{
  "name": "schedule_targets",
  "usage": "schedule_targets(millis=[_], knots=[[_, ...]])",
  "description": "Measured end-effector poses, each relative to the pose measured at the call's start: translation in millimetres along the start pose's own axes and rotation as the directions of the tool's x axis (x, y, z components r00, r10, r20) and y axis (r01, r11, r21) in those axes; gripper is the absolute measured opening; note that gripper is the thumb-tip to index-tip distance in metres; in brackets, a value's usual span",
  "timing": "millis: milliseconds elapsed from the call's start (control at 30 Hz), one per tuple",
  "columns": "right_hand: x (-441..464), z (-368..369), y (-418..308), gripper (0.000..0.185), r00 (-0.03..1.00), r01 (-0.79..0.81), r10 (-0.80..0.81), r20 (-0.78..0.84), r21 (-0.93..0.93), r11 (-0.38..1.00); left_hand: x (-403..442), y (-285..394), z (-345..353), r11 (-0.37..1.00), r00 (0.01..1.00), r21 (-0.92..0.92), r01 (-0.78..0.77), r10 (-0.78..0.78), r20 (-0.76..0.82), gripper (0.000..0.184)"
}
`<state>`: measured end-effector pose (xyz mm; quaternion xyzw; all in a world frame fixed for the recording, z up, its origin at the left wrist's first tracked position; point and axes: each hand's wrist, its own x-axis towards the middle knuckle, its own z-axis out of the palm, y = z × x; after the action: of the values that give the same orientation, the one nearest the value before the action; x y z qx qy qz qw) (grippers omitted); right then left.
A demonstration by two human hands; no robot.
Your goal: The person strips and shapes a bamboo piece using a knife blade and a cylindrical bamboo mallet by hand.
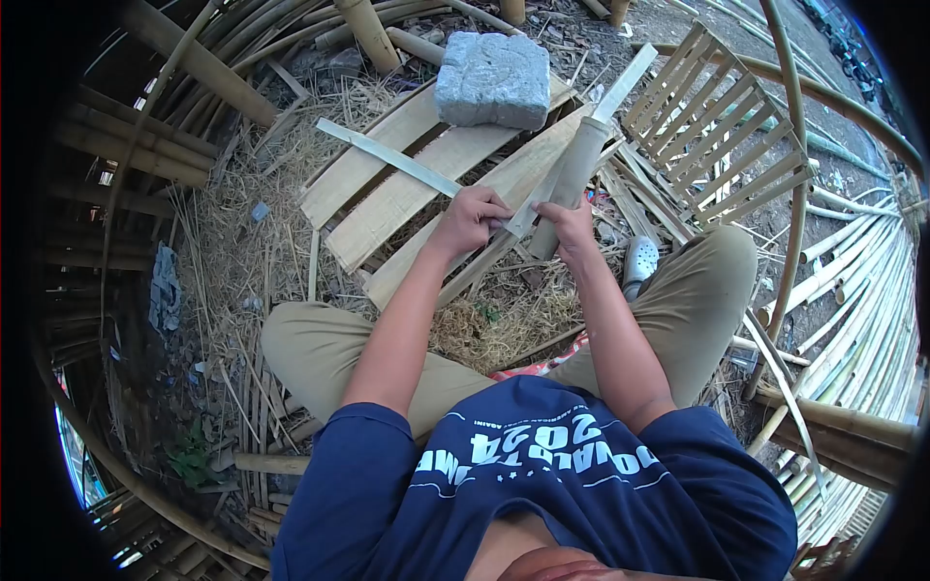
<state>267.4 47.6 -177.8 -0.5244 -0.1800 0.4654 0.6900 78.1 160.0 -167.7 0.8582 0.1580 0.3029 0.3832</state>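
My left hand (pixel 472 221) is closed near the end of a pale flat strip (pixel 387 160) that runs up and left over the wooden slats (pixel 426 198). Close beside it on the right, my right hand (pixel 569 225) is closed on a pale flat bamboo strip (pixel 622 87), its thumb near the strip's lower end. That strip lies against a thick bamboo piece (pixel 581 160) slanting up to the right. The two hands are a small gap apart. Whatever sits between the left fingertips is too small to make out.
A grey stone block (pixel 492 80) rests on the slats. To the right stand a slatted bamboo rack (pixel 717 126) and a heap of bamboo poles (pixel 862 310). Shavings (pixel 504 334) cover the ground between my legs. A grey clog (pixel 640 261) shows beside my right knee.
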Motion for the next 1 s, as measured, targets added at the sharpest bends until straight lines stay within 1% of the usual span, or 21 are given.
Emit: schedule_targets(millis=[100, 133, 167, 200, 300, 400, 433, 533, 633, 733, 833, 900, 933, 1000], knots=[[-3.1, -3.9, 0.4, 0.059, 0.997, -0.07, 0.069, 0.017, 0.043, 0.997, -0.3, 1.3, -1.1, 1.0, 1.0, -0.006, 0.012, -0.012, 0.006, 0.032], [-2.2, -10.9, -2.3, 0.059, 0.985, -0.169, 0.156, 0.076, 0.214, 0.962, -0.7, 2.4, -1.9, 0.999, 1.0, 0.042, 0.012, -0.013, 0.014, 0.031], [-0.5, -17.3, -4.9, 0.06, 0.962, -0.269, 0.229, 0.149, 0.371, 0.889, -0.8, 3.0, -3.2, 0.996, 1.0, 0.089, 0.013, -0.015, 0.021, 0.031], [-6.4, -10.9, -28.8, 0.061, 0.97, -0.234, 0.189, 0.154, 0.38, 0.895, 0.6, 3.3, -3.9, 0.991, 0.999, 0.135, 0.011, -0.015, 0.028, 0.031], [4.8, -17.6, -54.0, 0.064, 0.979, -0.161, 0.139, 0.146, 0.15, 0.975, 0.1, -1.6, -2.7, 0.99, 0.999, 0.136, -0.04, 0.041, 0.002, 0.03], [-8.0, -14.5, -53.4, 0.062, 0.995, -0.053, 0.034, 0.096, 0.199, 0.979, 0.2, -1.0, -4.8, 0.994, 1.0, 0.105, 0.027, -0.027, 0.006, 0.031], [-8.1, -15.8, -53.1, 0.062, 0.995, -0.062, 0.042, 0.089, 0.224, 0.973, -0.7, -1.1, -4.2, 0.994, 0.998, 0.087, 0.059, -0.059, 0.006, 0.032], [-1.4, -22.5, -44.5, 0.063, 0.994, -0.089, 0.067, 0.082, 0.301, 0.95, -4.2, 4.3, -2.8, 0.99, 0.99, 0.05, 0.131, -0.128, -0.063, 0.031], [0.0, -27.8, -46.2, 0.064, 0.993, -0.113, 0.095, 0.072, 0.304, 0.946, -2.7, 3.8, -4.1, 0.989, 1.0, 0.147, 0.014, -0.011, -0.027, 0.034], [-8.9, -18.7, -53.2, 0.063, 0.998, -0.059, 0.051, 0.034, 0.304, 0.951, -0.5, 7.7, -2.1, 0.969, 0.988, 0.245, -0.042, 0.076, -0.132, 0.034], [-18.3, -8.7, -63.7, 0.062, 0.999, -0.009, -0.003, 0.045, 0.275, 0.961, 9.2, 29.8, -0.4, 0.992, 0.973, 0.13, 0.01, 0.02, -0.23, 0.031], [-25.0, -1.4, -70.5, 0.063, 0.996, 0.054, -0.069, 0.052, 0.258, 0.965, 17.0, 62.7, -1.1, 0.981, 0.951, -0.097, 0.169, -0.188, -0.244, 0.033], [-27.6, 1.1, -71.2, 0.063, 0.994, 0.09, -0.104, 0.046, 0.245, 0.965, 18.9, 81.6, -1.7, 0.946, 0.927, -0.211, 0.247, -0.294, -0.233, 0.034], [-32.6, 6.7, -74.9, 0.062, 0.985, 0.147, -0.163, 0.053, 0.233, 0.961, 17.6, 111.5, -2.0, 0.913, 0.913, -0.238, 0.332, -0.374, -0.161, 0.041]])
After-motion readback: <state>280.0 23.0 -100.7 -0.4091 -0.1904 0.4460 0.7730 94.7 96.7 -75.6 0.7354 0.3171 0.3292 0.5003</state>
